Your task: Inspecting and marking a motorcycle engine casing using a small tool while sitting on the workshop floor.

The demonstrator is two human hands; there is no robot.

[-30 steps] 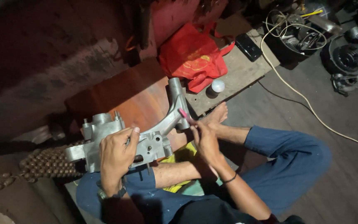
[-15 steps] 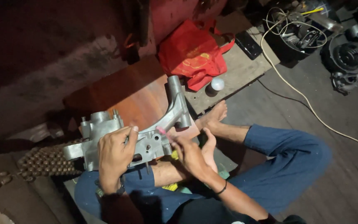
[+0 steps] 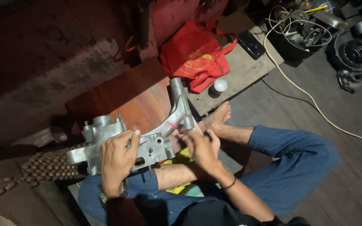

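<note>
Dim workshop, person sitting on a grey concrete floor (image 3: 315, 104) w/ legs folded, blue trousers. Left hand (image 3: 117, 161) is clamped over the top of a grey cast-metal engine casing (image 3: 147, 134) resting across the lap, fingers wrapped round its edge. Right hand (image 3: 201, 147) is closed round a small pink-tipped tool (image 3: 173, 125), tip touching the casing's curved arm; tool mostly hidden by the fingers. Left of the casing, a beaded mat (image 3: 49, 164). Behind it a reddish wooden board (image 3: 135, 98). Further off a red bag (image 3: 195, 56) on a low wooden platform, white ball-like thing (image 3: 220, 85) just beside it, black box (image 3: 252, 44) near. Far right: white cable (image 3: 315, 100), engine parts (image 3: 352, 54)
</note>
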